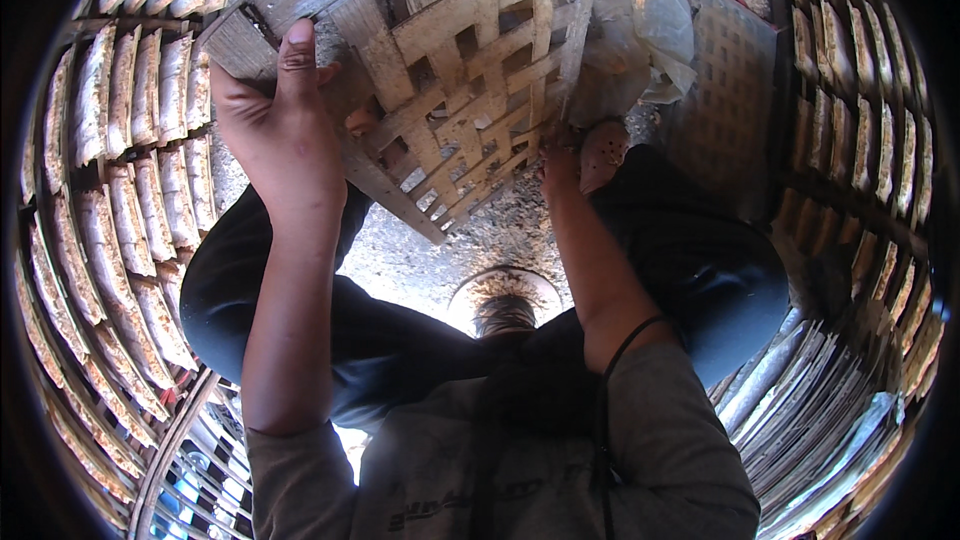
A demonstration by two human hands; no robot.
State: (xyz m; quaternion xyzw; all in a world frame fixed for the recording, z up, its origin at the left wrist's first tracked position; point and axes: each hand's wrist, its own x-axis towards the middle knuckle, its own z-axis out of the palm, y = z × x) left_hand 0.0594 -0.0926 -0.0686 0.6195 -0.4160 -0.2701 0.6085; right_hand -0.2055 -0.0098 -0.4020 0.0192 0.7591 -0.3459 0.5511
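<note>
A woven bamboo panel [480,70] in a pale wooden frame is tilted up in front of me, its slats dusty and gaps showing between them. My left hand [285,115] grips the upper left corner of the frame, thumb on the near face and fingers curled behind. Down at the panel's lower right edge, beside my clog-like brown shoe [604,152], is my right hand [559,164]. Its fingers are curled in, small and dark in the picture, so what they pinch cannot be made out.
Racks of stacked, curved, tile-like pieces [118,90] rise at left, with similar ones [865,140] at right. Crumpled clear plastic [655,30] lies beyond the panel. Crumbs litter the grey floor [400,255]. A round pale object [545,290] and a bundle of thin slats [815,420] are near me.
</note>
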